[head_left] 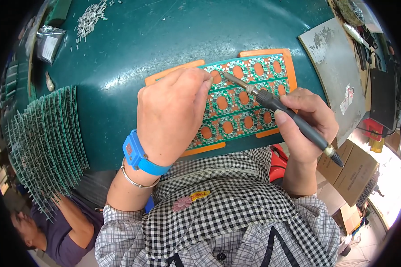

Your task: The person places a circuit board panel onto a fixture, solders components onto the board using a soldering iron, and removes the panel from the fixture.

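A panel of green circuit boards (231, 85) with rows of oval cut-outs lies tilted in an orange tray (292, 69) in front of me. My right hand (309, 122) grips a soldering iron (272, 100) by its dark handle. The iron points up and left, its tip at the panel's far row, close to an oval cut-out. Over the panel's left part, my left hand (170, 109) is closed in a pinch near that tip; whatever it holds is hidden. A blue strap (145, 158) circles my left wrist. The hand covers the panel's left end.
Many populated boards (53, 138) stand in a row on the left. Small pale parts (91, 20) lie heaped at the far left, near a silvery bag (49, 43). A grey metal plate (332, 58) rests at right, above a cardboard box (356, 171). Another person (69, 236) sits lower left.
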A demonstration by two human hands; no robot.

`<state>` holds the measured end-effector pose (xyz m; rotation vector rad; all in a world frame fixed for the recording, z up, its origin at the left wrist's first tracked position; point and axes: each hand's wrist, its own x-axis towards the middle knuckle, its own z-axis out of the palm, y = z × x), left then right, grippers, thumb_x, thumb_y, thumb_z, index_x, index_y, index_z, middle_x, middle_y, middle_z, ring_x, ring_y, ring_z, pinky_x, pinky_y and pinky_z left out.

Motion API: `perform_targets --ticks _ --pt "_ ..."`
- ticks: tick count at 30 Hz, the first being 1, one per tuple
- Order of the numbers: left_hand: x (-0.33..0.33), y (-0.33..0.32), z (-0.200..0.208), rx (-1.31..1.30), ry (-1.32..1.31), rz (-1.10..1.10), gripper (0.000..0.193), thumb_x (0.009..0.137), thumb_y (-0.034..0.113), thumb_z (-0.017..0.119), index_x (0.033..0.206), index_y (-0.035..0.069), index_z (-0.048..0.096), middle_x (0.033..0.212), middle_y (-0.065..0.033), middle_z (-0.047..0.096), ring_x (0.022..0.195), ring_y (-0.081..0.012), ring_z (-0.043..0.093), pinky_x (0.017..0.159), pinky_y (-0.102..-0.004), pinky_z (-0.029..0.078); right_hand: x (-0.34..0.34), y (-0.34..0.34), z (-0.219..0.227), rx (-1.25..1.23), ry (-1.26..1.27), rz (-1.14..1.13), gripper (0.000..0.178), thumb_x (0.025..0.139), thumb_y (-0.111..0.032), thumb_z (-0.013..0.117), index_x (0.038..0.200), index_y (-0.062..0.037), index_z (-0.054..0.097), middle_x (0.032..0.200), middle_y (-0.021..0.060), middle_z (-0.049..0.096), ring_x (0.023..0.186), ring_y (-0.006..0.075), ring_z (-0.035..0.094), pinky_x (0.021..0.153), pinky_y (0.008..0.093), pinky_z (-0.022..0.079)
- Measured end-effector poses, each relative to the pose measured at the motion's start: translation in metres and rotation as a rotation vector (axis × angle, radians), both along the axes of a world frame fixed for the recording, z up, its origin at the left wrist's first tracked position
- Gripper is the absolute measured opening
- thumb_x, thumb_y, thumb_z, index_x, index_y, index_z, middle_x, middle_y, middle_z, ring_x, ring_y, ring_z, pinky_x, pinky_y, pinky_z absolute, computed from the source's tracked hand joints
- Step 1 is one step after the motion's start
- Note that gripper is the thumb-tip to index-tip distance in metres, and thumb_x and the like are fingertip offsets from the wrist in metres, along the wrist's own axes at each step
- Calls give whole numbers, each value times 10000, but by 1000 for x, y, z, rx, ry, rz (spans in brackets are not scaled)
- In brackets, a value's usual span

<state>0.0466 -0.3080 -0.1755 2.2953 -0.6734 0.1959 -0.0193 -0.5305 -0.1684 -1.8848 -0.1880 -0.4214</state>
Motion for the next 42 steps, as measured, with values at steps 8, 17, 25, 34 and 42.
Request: perform_targets --ticks 8,17,25,34,42 --pt "0 0 7 23 -14 -36 84 794 35 732 858 42 679 786 -106 699 644 -236 670 543 -322 523 -2 -3 3 8 -14 4 197 699 29 743 871 66 654 721 116 654 590 134 580 510 232 393" --pt "2 -12 1 -6 -73 -79 85 779 34 735 842 40 680 690 -96 632 627 -258 639 562 -345 508 -6 -12 2 74 -15 -29 190 680 64 715 856 78 645 728 136 649 610 151 594 529 246 402" --pt "1 -14 1 39 -83 -155 104 773 38 725 835 40 641 672 -81 613 638 -256 636 549 -365 501 -6 -14 -1 -37 -80 40 198 675 56 721 856 70 644 706 133 651 559 152 579 484 245 380" --pt "4 -18 24 -3 13 -72 68 820 -14 706 862 13 660 656 -52 598 535 -120 556 508 -225 436 -5 -28 3 71 -61 -57 186 695 63 706 866 91 641 706 119 632 596 149 561 536 249 392" --pt "9 -26 5 59 -43 -68 57 819 16 718 860 18 678 710 -110 661 551 -179 619 496 -276 476 3 -26 2 70 -13 -25 171 684 71 706 849 77 665 706 100 644 572 119 548 508 237 366"
